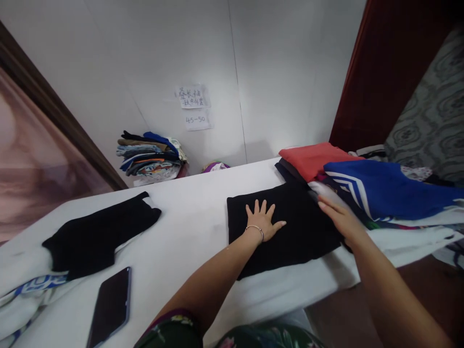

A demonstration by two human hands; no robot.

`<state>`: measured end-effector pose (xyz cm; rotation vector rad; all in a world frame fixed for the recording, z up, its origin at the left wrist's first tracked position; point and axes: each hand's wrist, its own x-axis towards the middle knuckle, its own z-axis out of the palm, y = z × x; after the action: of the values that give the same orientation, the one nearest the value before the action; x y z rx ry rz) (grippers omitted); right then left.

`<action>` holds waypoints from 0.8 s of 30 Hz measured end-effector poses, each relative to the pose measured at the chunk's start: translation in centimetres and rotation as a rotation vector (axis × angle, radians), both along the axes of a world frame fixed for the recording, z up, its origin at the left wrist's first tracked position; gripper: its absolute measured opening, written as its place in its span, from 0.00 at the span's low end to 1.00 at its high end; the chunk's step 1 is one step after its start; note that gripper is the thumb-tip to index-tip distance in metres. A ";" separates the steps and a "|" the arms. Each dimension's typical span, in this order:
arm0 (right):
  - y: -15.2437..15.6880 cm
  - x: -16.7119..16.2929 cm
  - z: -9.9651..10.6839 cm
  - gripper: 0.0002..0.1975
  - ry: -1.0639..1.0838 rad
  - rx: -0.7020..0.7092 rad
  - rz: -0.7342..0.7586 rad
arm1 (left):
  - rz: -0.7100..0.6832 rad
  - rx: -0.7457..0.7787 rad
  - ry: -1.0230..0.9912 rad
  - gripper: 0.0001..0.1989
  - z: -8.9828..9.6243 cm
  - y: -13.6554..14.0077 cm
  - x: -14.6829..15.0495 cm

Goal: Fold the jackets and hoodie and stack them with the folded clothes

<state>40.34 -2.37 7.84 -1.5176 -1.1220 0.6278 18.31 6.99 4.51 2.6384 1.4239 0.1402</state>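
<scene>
Right of the phone (pixel 110 307), we best steady the black cloth (pixel 290 241) by pressing our left hand (pixel 261 224) flat, fingers spread, and evening the side farthest from the phone with our right hand (pixel 342 223), whose grip we cannot tell.

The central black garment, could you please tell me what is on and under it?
The left hand lies spread on the black garment; the right hand is at its right edge. White tabletop shows beside it; anything beneath is covered.

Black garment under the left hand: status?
Left hand spread flat on black garment. Right hand at its right edge. Clothes pile close by, right side.
</scene>
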 end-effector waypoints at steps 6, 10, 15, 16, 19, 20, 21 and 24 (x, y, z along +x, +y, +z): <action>0.0 -9.3 4.0 0.32 -0.667 0.087 0.323 | 0.005 -0.033 -0.066 0.35 -0.3 0.2 0.4; 5.2 -12.8 2.1 0.33 -0.800 0.055 0.439 | -0.030 -0.060 -0.039 0.33 0.8 0.9 -0.2; 11.3 -8.4 -2.7 0.34 -1.014 -0.217 0.283 | 0.149 -0.058 -0.113 0.29 2.0 3.2 -4.2; 11.8 -7.3 -3.6 0.34 -1.041 -0.247 0.253 | 0.198 -0.080 -0.144 0.31 1.8 3.6 -5.0; 12.4 -5.0 -5.3 0.34 -1.079 -0.271 0.197 | 0.272 -0.178 -0.254 0.35 0.6 4.5 -6.8; 12.4 -4.7 -5.6 0.34 -1.078 -0.274 0.184 | 0.287 -0.193 -0.293 0.36 0.1 4.7 -7.1; 12.5 -4.5 -5.8 0.33 -1.071 -0.282 0.175 | 0.306 -0.198 -0.333 0.36 -0.4 4.8 -7.3; 13.0 -4.4 -5.7 0.32 -1.036 -0.322 0.162 | 0.368 -0.231 -0.444 0.38 -1.6 5.2 -7.6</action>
<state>35.95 10.61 2.09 -2.1207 -1.9967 0.0736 10.67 12.22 2.86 1.9792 1.6227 0.5271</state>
